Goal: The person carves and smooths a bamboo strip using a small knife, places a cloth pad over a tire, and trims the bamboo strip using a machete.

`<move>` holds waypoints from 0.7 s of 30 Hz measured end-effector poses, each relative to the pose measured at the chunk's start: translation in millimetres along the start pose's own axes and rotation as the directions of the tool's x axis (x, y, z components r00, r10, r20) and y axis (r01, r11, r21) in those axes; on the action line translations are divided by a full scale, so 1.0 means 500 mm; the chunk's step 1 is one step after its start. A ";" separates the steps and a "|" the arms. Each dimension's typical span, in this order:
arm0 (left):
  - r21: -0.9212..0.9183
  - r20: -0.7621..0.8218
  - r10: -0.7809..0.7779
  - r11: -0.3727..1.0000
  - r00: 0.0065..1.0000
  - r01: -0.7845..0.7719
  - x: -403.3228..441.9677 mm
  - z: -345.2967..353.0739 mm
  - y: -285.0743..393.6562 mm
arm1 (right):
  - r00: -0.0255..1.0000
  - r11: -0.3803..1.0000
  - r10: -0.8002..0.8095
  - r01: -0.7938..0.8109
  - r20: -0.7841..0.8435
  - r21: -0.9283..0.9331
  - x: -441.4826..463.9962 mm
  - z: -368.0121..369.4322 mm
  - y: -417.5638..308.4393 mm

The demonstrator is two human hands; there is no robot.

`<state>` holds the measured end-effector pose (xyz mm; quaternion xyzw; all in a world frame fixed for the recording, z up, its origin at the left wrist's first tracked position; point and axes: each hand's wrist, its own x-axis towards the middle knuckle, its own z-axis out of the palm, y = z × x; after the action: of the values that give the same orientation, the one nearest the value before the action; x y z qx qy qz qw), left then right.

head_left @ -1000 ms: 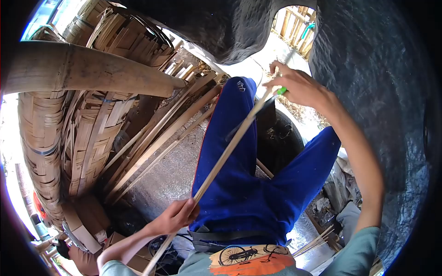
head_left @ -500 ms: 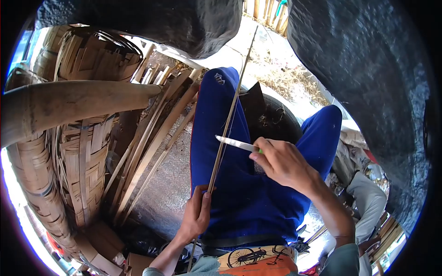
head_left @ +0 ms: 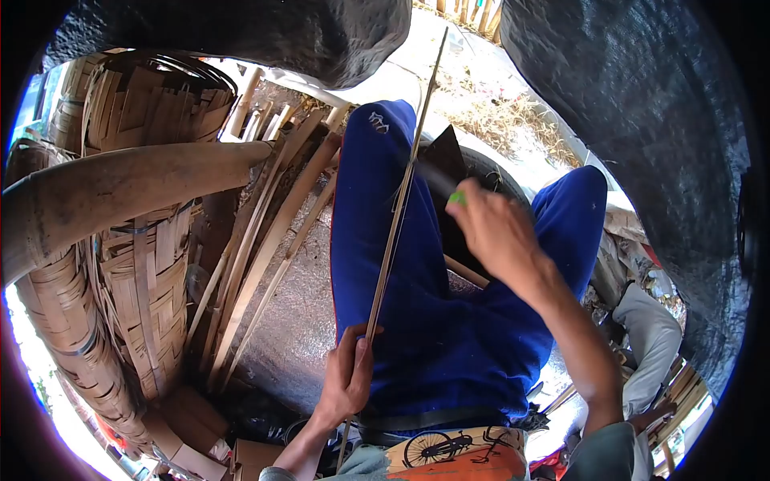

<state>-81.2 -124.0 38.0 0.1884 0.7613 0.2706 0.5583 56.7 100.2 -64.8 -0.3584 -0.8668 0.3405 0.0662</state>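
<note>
A long, thin bamboo strip [head_left: 392, 236] slants up over my blue-trousered left thigh, its far tip beyond the knee. My left hand [head_left: 350, 375] is closed around the strip's lower part near my lap, and the tail end runs on below the wrist. Above my lap, my right hand [head_left: 499, 232] grips a knife [head_left: 458, 197] by its green handle. The blade is smeared by motion and points up and left toward the strip; whether it touches I cannot tell.
Woven bamboo baskets [head_left: 148, 297] stand at the left, with a thick bamboo pole [head_left: 136, 180] across them. Split bamboo lengths [head_left: 277, 232] lean beside my left leg. Dark sheeting [head_left: 626, 104] hangs above right. Another person's grey-clad leg [head_left: 648, 341] shows at the right.
My right hand has moved the knife forward and up along the strip, away from my lap. The left hand keeps its hold in nearly the same place.
</note>
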 end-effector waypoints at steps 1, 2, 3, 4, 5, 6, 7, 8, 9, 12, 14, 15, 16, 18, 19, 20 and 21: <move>0.002 0.005 -0.006 1.000 1.000 0.006 -0.003 -0.001 0.001 | 0.999 0.998 0.031 -0.033 -0.041 -0.045 0.014 0.002 0.024; 0.001 0.009 -0.001 1.000 1.000 0.001 -0.007 -0.003 -0.002 | 0.987 0.994 0.073 -0.083 -0.140 -0.066 0.025 0.007 0.033; 0.002 0.008 -0.026 1.000 1.000 0.026 -0.012 -0.005 -0.008 | 0.987 0.994 0.073 -0.084 -0.145 -0.071 0.022 0.003 0.032; 0.006 0.006 -0.049 0.999 0.999 0.049 -0.013 -0.009 -0.012 | 1.000 1.000 0.013 -0.013 -0.023 0.005 0.021 -0.012 0.013; 0.007 0.006 -0.042 0.999 0.999 0.042 -0.013 -0.013 -0.013 | 0.994 0.995 -0.059 0.051 0.095 0.090 0.017 -0.019 -0.002; -0.021 0.010 -0.050 0.998 0.999 0.051 -0.015 -0.017 -0.016 | 0.971 0.966 -0.227 0.215 0.075 0.143 0.003 -0.005 -0.008; -0.051 0.012 -0.057 0.997 0.998 0.058 -0.018 -0.020 -0.017 | 0.954 0.964 -0.267 0.265 0.139 0.029 -0.007 0.003 -0.013; -0.051 0.009 -0.049 0.997 0.999 0.050 -0.022 -0.021 -0.018 | 0.972 0.982 -0.182 0.187 0.152 -0.019 0.001 0.001 -0.008; -0.024 0.007 -0.047 0.999 0.999 0.047 -0.029 -0.021 -0.018 | 0.983 0.992 -0.090 0.102 0.160 -0.069 0.013 -0.003 0.003; 0.005 0.015 -0.055 0.998 0.998 0.055 -0.049 -0.025 -0.024 | 0.998 0.978 -0.010 -0.002 -0.054 -0.210 0.073 -0.011 0.084; 0.015 0.020 -0.066 0.998 0.998 0.065 -0.051 -0.039 -0.025 | 0.998 0.992 -0.026 0.033 0.055 -0.120 0.072 -0.025 0.054; 0.020 0.019 -0.055 0.998 0.998 0.055 -0.053 -0.045 -0.025 | 0.982 0.997 -0.068 0.073 0.175 -0.018 0.069 -0.028 0.036; 0.024 0.012 -0.048 0.999 0.999 0.047 -0.058 -0.048 -0.026 | 0.958 0.973 -0.207 0.222 0.198 -0.057 0.054 -0.024 0.020; 0.048 0.004 -0.022 0.999 1.000 0.022 -0.063 -0.051 -0.038 | 0.973 0.979 -0.159 0.178 0.171 -0.104 0.046 -0.006 0.025; 0.071 0.003 0.002 0.997 1.000 -0.003 -0.064 -0.050 -0.044 | 0.986 0.987 -0.022 0.047 0.166 -0.151 0.059 -0.012 0.035; 0.060 0.005 -0.006 0.998 1.000 0.005 -0.074 -0.046 -0.051 | 0.996 0.970 0.085 -0.091 -0.037 -0.226 0.097 -0.027 0.100; 0.038 0.014 -0.013 0.999 1.000 0.013 -0.078 -0.049 -0.055 | 0.999 0.965 0.006 -0.018 -0.048 -0.261 0.099 -0.042 0.103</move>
<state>-92.2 -173.6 55.6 0.1960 0.7635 0.2510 0.5618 57.5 171.2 -88.3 -0.3770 -0.9001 0.2154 0.0367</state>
